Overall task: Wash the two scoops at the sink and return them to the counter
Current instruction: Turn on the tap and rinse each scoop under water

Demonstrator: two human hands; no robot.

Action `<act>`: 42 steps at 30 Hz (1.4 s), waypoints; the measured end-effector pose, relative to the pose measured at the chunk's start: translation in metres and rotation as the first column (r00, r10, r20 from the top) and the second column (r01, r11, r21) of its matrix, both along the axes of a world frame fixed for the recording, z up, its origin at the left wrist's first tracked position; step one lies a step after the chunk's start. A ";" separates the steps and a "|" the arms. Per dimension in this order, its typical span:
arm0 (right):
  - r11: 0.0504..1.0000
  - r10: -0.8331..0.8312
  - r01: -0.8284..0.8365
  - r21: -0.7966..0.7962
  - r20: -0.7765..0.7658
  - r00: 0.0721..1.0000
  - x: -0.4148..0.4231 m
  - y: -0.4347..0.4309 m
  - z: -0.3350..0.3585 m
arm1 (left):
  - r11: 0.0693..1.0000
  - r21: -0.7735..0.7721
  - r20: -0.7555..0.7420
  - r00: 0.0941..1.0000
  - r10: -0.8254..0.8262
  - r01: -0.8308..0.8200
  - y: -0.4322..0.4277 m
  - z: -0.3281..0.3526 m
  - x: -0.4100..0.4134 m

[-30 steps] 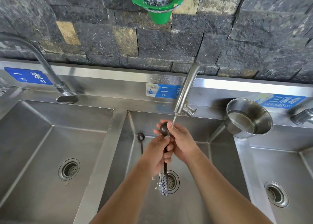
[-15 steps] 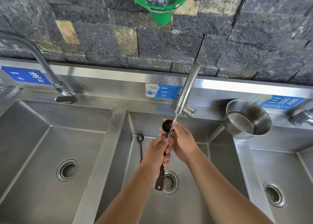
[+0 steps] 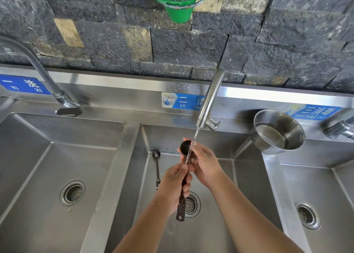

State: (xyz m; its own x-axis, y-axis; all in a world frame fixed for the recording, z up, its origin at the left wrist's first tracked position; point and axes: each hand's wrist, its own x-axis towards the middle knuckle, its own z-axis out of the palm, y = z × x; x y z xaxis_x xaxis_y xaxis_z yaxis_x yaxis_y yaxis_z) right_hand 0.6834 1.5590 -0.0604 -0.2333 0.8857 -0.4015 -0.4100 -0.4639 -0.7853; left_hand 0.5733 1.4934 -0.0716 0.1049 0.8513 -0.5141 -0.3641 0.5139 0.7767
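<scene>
Rinsing step: left hand grips the scoop handle, right hand cups its bowl; second scoop, left of both, likely needs washing next.

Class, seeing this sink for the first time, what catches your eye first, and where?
The thin stream from the middle tap falls on a dark scoop, its grip held by the left hand and its bowl by the right hand, over the middle basin. A second scoop lies in that basin, left of the hands; a green bucket is high on the wall.
</scene>
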 end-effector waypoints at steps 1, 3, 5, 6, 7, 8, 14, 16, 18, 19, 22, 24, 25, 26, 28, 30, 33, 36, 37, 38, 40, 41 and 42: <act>1.000 -0.020 0.020 0.002 0.002 1.000 0.001 0.001 -0.002 | 1.000 -0.002 -0.016 1.000 -0.006 0.006 -0.002 -0.005 0.001; 0.998 -0.056 0.056 -0.005 0.021 0.998 0.004 0.002 -0.009 | 1.000 -0.012 -0.026 1.000 -0.010 0.010 -0.009 -0.018 0.003; 0.996 -0.081 0.083 -0.040 0.055 0.995 0.011 0.002 -0.017 | 0.999 -0.032 -0.005 1.000 -0.018 0.018 -0.017 -0.032 0.006; 0.993 -0.100 0.105 -0.063 0.069 0.993 0.016 0.001 -0.021 | 0.998 -0.050 0.015 0.999 -0.030 0.031 -0.021 -0.040 0.008; 0.988 -0.124 0.131 -0.085 0.081 0.989 0.021 0.001 -0.025 | 0.996 -0.079 0.035 0.998 -0.047 0.050 -0.025 -0.049 0.011; 0.982 -0.150 0.159 -0.102 0.094 0.984 0.028 0.002 -0.030 | 0.990 -0.117 0.043 0.997 -0.070 0.075 -0.030 -0.057 0.014; 0.953 -0.200 0.238 -0.189 0.203 0.959 0.058 0.008 -0.060 | 0.946 -0.226 0.054 0.972 -0.227 0.233 -0.049 -0.097 0.031; 0.939 -0.206 0.259 -0.228 0.233 0.950 0.063 0.004 -0.074 | 0.943 -0.225 0.029 0.969 -0.246 0.247 -0.048 -0.105 0.033; 0.922 -0.212 0.275 -0.271 0.237 0.948 0.066 -0.003 -0.089 | 0.940 -0.222 0.000 0.964 -0.265 0.259 -0.046 -0.112 0.034; 0.911 -0.217 0.286 -0.298 0.246 0.945 0.068 -0.008 -0.097 | 0.940 -0.219 -0.011 0.962 -0.272 0.263 -0.045 -0.116 0.036; 0.881 -0.186 0.310 -0.357 0.341 0.922 0.073 -0.023 -0.123 | 0.935 -0.237 -0.060 0.957 -0.285 0.263 -0.039 -0.128 0.041; 0.880 -0.134 0.304 -0.364 0.423 0.896 0.077 -0.033 -0.141 | 0.928 -0.269 -0.066 0.957 -0.283 0.256 -0.036 -0.139 0.049; 0.887 -0.106 0.290 -0.359 0.452 0.886 0.080 -0.036 -0.150 | 0.926 -0.285 -0.064 0.959 -0.277 0.248 -0.034 -0.143 0.054; 0.898 -0.093 0.278 -0.340 0.472 0.877 0.082 -0.037 -0.158 | 0.925 -0.292 -0.068 0.960 -0.272 0.242 -0.030 -0.148 0.060; 0.908 -0.098 0.282 -0.310 0.498 0.861 0.091 -0.036 -0.177 | 0.927 -0.295 -0.096 0.959 -0.268 0.229 -0.023 -0.162 0.071; 0.902 -0.103 0.296 -0.315 0.509 0.855 0.103 -0.033 -0.196 | 0.925 -0.289 -0.131 0.947 -0.293 0.246 -0.012 -0.175 0.082; 0.896 -0.127 0.325 -0.303 0.526 0.841 0.123 -0.021 -0.226 | 0.920 -0.290 -0.147 0.938 -0.314 0.263 0.001 -0.193 0.104; 0.914 -0.146 0.346 -0.213 0.622 0.769 0.140 -0.008 -0.259 | 0.906 -0.323 -0.205 0.914 -0.351 0.276 0.011 -0.216 0.133; 0.920 -0.153 0.348 -0.180 0.652 0.742 0.145 -0.004 -0.269 | 0.900 -0.331 -0.229 0.901 -0.369 0.284 0.013 -0.226 0.141; 0.926 -0.154 0.344 -0.156 0.676 0.721 0.149 0.000 -0.279 | 0.898 -0.329 -0.250 0.890 -0.382 0.293 0.015 -0.236 0.149; 0.927 -0.150 0.345 -0.144 0.703 0.696 0.155 0.008 -0.300 | 0.901 -0.300 -0.300 0.865 -0.401 0.314 0.018 -0.256 0.160; 0.923 -0.158 0.359 -0.138 0.714 0.682 0.157 0.012 -0.310 | 0.904 -0.284 -0.333 0.851 -0.406 0.320 0.020 -0.267 0.163; 0.920 -0.170 0.373 -0.123 0.731 0.661 0.159 0.016 -0.319 | 0.908 -0.270 -0.364 0.839 -0.404 0.320 0.021 -0.278 0.167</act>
State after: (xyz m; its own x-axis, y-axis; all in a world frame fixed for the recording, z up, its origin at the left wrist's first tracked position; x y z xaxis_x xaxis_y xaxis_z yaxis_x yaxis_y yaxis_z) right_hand 0.8424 1.5748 -0.3795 0.4376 0.7121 -0.5490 0.0673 -0.6348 -0.7698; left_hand 0.7399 1.5139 -0.3500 0.1339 0.6740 -0.7265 0.2003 0.6996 0.6859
